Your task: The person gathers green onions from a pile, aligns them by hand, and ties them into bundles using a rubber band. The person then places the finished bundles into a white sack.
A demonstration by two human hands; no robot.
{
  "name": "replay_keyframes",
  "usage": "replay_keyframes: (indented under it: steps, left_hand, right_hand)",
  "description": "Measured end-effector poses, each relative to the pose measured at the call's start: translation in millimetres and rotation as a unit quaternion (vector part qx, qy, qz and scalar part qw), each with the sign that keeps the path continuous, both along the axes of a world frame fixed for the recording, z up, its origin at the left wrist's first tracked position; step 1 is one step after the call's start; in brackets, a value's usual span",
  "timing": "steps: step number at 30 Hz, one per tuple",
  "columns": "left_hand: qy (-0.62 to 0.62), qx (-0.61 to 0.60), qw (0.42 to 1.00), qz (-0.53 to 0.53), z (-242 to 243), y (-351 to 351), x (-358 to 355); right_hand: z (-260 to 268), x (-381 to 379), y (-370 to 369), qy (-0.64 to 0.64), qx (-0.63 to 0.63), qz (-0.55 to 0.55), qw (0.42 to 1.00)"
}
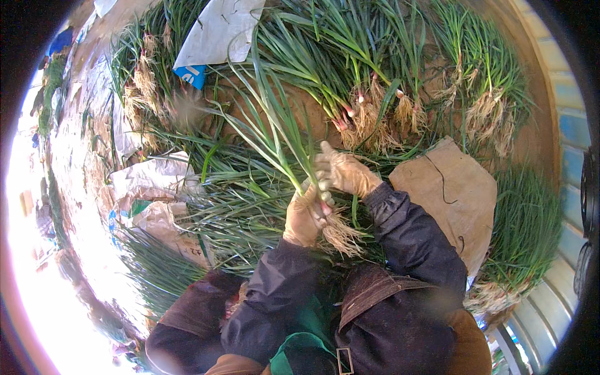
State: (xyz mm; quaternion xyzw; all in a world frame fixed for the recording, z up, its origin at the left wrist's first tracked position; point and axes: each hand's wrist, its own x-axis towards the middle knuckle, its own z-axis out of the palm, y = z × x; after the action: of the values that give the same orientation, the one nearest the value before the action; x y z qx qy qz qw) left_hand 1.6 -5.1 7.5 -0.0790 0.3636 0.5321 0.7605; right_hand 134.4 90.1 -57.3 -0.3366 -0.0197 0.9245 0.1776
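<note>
My left hand (304, 215), in a pale glove, is closed around the lower stems of a few green garlic plants (284, 154). Their pinkish-white bases and stringy roots (342, 232) stick out below it towards the right, and the long leaves rise to the upper left. My right hand (349, 171), gloved too, is at the right side of the same stems, its fingers bent close to them; whether it grips them cannot be told. Loose green plants (234, 201) lie under and behind both hands.
Rooted bunches (370, 112) lie beyond the hands, with more at the upper left (145, 79) and upper right (487, 103). A brown sheet (450, 197) lies right of my right arm, beside a large bundle (525, 229). White sacking (220, 33) and crumpled sacks (154, 187) lie left. A ribbed wall (574, 187) stands right.
</note>
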Motion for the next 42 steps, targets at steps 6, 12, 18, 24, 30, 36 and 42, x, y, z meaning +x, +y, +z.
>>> replay_keyframes:
  steps: [6, 12, 18, 24, 30, 36, 42]
  left_hand:
    - [-0.066, -0.012, 0.997, -0.034, -6, -10, -7]
    - [-0.250, 0.099, 0.962, 0.042, 0, -13, -1]
    - [0.136, -0.046, 0.989, -0.031, -12, 2, 3]
    - [0.272, -0.068, 0.960, 0.000, -35, 4, 12]
    - [0.331, -0.041, 0.943, 0.026, -37, 10, 17]
    - [0.237, -0.060, 0.969, -0.044, -8, 14, 4]
    - [0.297, -0.013, 0.953, 0.060, 17, 22, -21]
  right_hand:
    - [15, -39, -16, -0.059, -0.030, -0.216, 0.974]
    - [24, -28, 9, -0.127, -0.052, -0.251, 0.958]
    - [31, -14, -2, -0.272, 0.368, 0.095, 0.884]
    - [26, -33, -30, -0.390, 0.377, 0.037, 0.839]
    - [28, -28, -31, -0.413, 0.448, 0.101, 0.787]
    - [26, -28, -14, -0.326, 0.156, -0.089, 0.928]
    - [17, -7, 30, -0.302, 0.567, 0.533, 0.550]
